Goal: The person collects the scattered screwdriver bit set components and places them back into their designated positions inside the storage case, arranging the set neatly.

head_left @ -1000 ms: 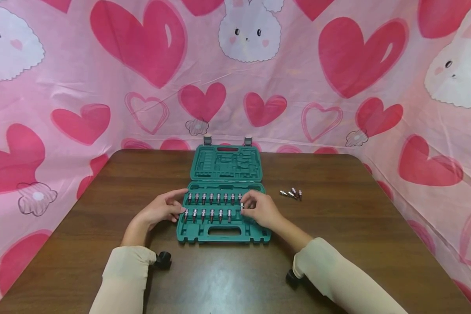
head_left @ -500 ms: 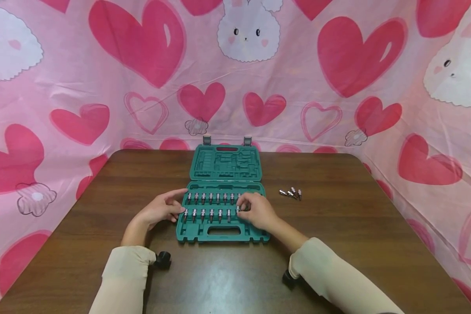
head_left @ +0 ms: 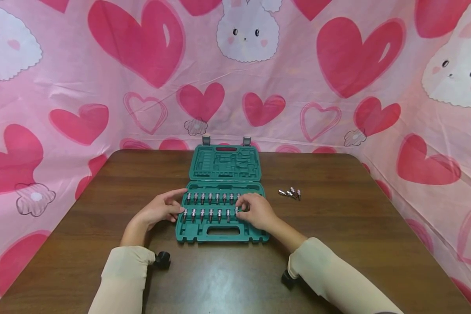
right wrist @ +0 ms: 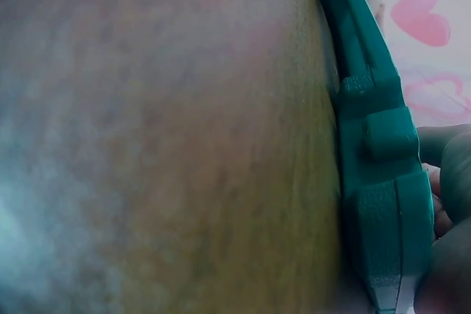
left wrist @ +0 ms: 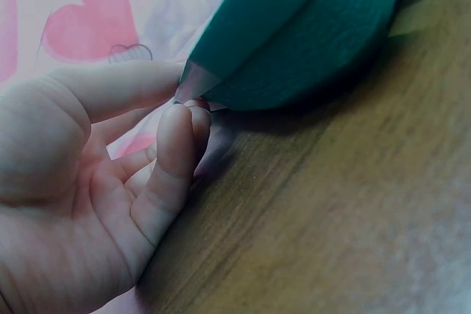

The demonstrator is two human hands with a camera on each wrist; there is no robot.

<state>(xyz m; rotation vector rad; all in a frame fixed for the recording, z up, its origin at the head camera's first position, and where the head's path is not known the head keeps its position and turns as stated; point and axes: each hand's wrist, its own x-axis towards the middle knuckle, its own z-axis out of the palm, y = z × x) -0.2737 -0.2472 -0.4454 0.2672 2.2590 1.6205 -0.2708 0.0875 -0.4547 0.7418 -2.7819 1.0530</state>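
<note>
A green tool case (head_left: 196,229) lies unfolded on the table, its lid tipped back. Chrome bit sockets (head_left: 210,213) with dark tips stand in two rows in the near half. With thumb and index finger, my right hand (head_left: 260,212) pinches one bit socket (head_left: 237,210) at the right end of the front row; its lower part is hidden. My left hand (head_left: 158,210) steadies the case's left side, index finger stretched to its edge and thumb touching it lower down. In the left wrist view the thumb and index finger meet the corner of the case (left wrist: 294,49).
Several loose bit sockets (head_left: 292,193) lie in a small cluster on the brown wooden table (head_left: 337,226), right of the case. The lid (head_left: 225,163) has moulded recesses and two latches at its far edge. A pink heart-patterned cloth (head_left: 153,43) surrounds the table.
My right hand has shifted slightly left and down with the bit socket, over the front row's right end. The left hand stays at the case's edge.
</note>
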